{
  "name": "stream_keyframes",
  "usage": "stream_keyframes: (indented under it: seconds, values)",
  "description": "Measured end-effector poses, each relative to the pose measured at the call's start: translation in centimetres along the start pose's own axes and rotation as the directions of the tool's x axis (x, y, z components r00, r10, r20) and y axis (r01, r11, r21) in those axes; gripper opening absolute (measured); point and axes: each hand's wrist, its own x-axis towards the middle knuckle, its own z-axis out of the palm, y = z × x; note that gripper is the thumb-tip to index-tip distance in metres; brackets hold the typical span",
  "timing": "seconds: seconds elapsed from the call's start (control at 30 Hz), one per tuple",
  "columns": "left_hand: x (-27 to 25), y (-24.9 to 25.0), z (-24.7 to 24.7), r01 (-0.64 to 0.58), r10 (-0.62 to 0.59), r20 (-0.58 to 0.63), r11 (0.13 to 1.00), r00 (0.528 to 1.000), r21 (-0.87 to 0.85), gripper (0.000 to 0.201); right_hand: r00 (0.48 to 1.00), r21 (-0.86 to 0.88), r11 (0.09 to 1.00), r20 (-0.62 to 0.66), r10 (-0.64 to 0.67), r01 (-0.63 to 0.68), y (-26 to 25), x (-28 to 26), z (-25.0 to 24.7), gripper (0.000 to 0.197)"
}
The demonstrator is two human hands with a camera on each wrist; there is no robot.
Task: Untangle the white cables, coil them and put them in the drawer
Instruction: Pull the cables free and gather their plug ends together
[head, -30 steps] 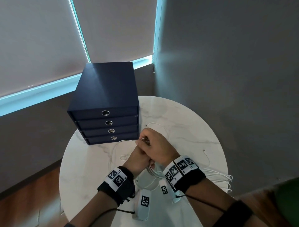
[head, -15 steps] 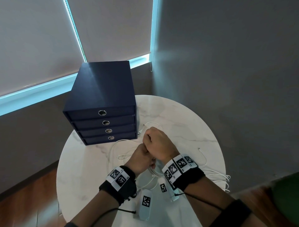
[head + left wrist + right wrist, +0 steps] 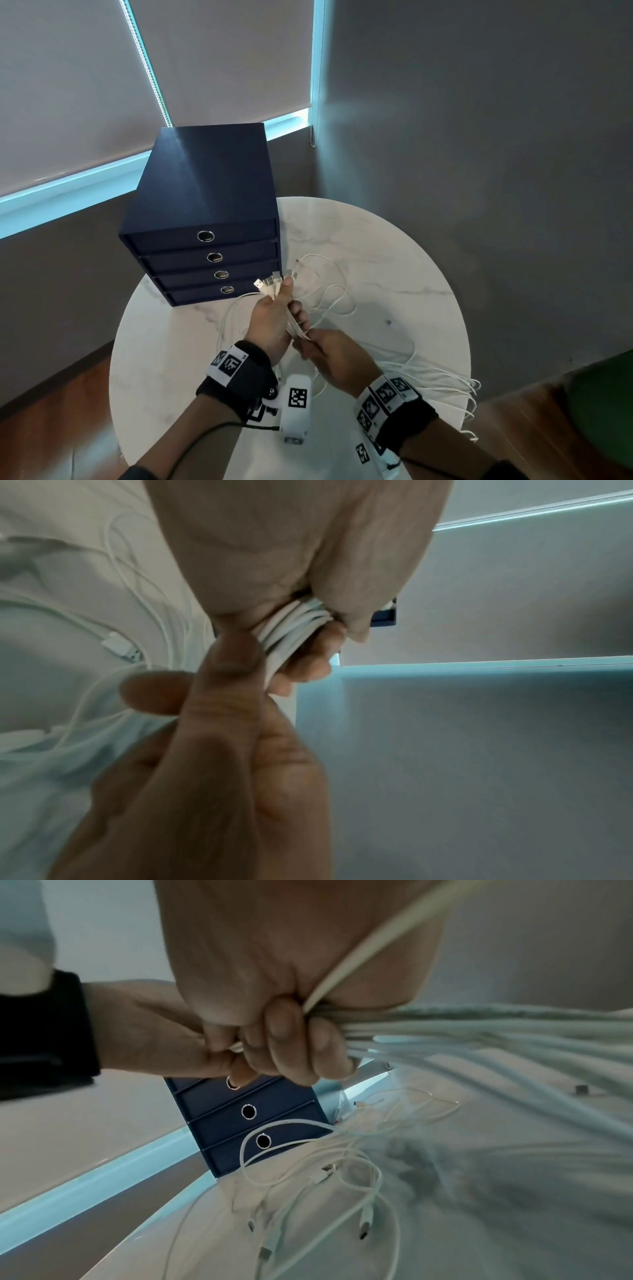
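Several white cables [image 3: 298,329] are gathered in a bundle above the round marble table [image 3: 394,260]. My left hand [image 3: 274,315] grips the bundle just under the USB plugs [image 3: 269,286], which stick up in front of the drawer unit. My right hand [image 3: 329,353] grips the same strands right below the left hand. In the left wrist view the fingers [image 3: 308,658] curl round the cables [image 3: 294,626]. In the right wrist view the fingers [image 3: 291,1042] clench the strands [image 3: 479,1031], which stream off to the right.
A navy drawer unit [image 3: 205,205] with four shut drawers stands at the table's back left. Loose cable loops [image 3: 329,294] lie beside it, and more strands [image 3: 452,383] hang over the table's right edge. Grey walls stand close behind and to the right.
My left hand has risen with the plug ends now sticking out above it. My right hand has slid back along the bundle towards me, from above the left hand to below it.
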Motion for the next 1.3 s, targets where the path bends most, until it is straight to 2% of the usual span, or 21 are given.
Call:
stream_keyframes:
  seconds: [0.13,0.2,0.37,0.47,0.57,0.67,0.8,0.87,0.93,1.03,1.1,1.17,1.23,1.27,1.3]
  values:
    - [-1.3,-2.1,-0.5,-0.027,0.023,0.074,0.998,0.997,0.056,0.024,0.994,0.023,0.994,0.011,0.105,-0.106,1.0,0.1,0.1,0.036]
    - [-2.0,-2.9,-0.7,-0.045,0.044,0.075,0.999,0.996,0.017,0.022,0.991,-0.007,0.991,0.019,0.132,-0.132,1.6,0.1,0.4,0.033]
    - [-1.4,-2.5,-1.7,0.038,-0.037,0.009,0.982,0.999,-0.185,0.028,0.995,-0.2,0.977,0.051,0.08,-0.068,2.8,-0.8,1.2,0.044]
    - [-0.4,-1.2,-2.7,0.06,-0.065,-0.013,0.975,0.998,-0.213,0.031,0.986,-0.346,0.932,0.083,0.147,-0.11,4.8,-1.9,0.2,0.043]
    - [0.1,-0.1,-3.8,0.057,-0.064,-0.031,0.979,0.997,-0.196,0.035,0.957,-0.463,0.864,0.099,0.271,-0.197,8.5,-3.9,-1.4,0.049]
    - [0.0,0.4,-4.6,0.074,-0.074,0.004,0.992,0.997,-0.097,0.035,0.922,-0.553,0.775,0.03,0.386,-0.306,12.4,-6.2,-3.0,0.049]
    - [-1.0,-0.2,-5.5,0.179,-0.187,0.126,0.981,0.974,0.072,0.03,0.859,-0.594,0.679,-0.041,0.511,-0.432,15.1,-8.5,-6.1,0.033]
    - [-1.3,-0.3,-5.9,0.214,-0.222,0.148,0.975,0.964,0.068,0.031,0.833,-0.564,0.669,-0.064,0.55,-0.485,15.5,-9.1,-7.3,0.032]
    - [-1.2,0.0,-6.4,0.207,-0.206,0.12,0.978,0.971,0.001,0.032,0.816,-0.577,0.641,-0.078,0.572,-0.505,15.5,-9.5,-7.3,0.031]
    - [-0.8,0.6,-7.2,0.17,-0.163,0.083,0.981,0.983,-0.094,0.032,0.816,-0.633,0.629,-0.007,0.578,-0.451,14.7,-9.1,-5.8,0.033]
    - [-0.5,0.6,-7.7,0.13,-0.129,0.03,0.99,0.991,-0.057,0.032,0.802,-0.65,0.635,0.064,0.594,-0.418,13.7,-8.1,-5.5,0.037]
    - [-0.2,0.0,-8.1,0.091,-0.089,-0.035,0.995,0.995,0.052,0.032,0.745,-0.661,0.638,0.176,0.644,-0.395,12.2,-7.1,-6.2,0.045]
    - [0.0,-0.9,-8.5,0.066,-0.055,-0.083,0.989,0.995,0.131,0.032,0.665,-0.667,0.651,0.305,0.682,-0.362,10.0,-5.6,-7.3,0.06]
    - [0.0,-1.2,-8.8,0.061,-0.046,-0.101,0.986,0.994,0.154,0.033,0.644,-0.67,0.669,0.363,0.673,-0.322,8.4,-4.6,-7.6,0.065]
    - [-0.1,-1.5,-9.0,0.061,-0.041,-0.114,0.983,0.993,0.173,0.034,0.646,-0.654,0.703,0.413,0.642,-0.281,6.9,-3.4,-7.6,0.067]
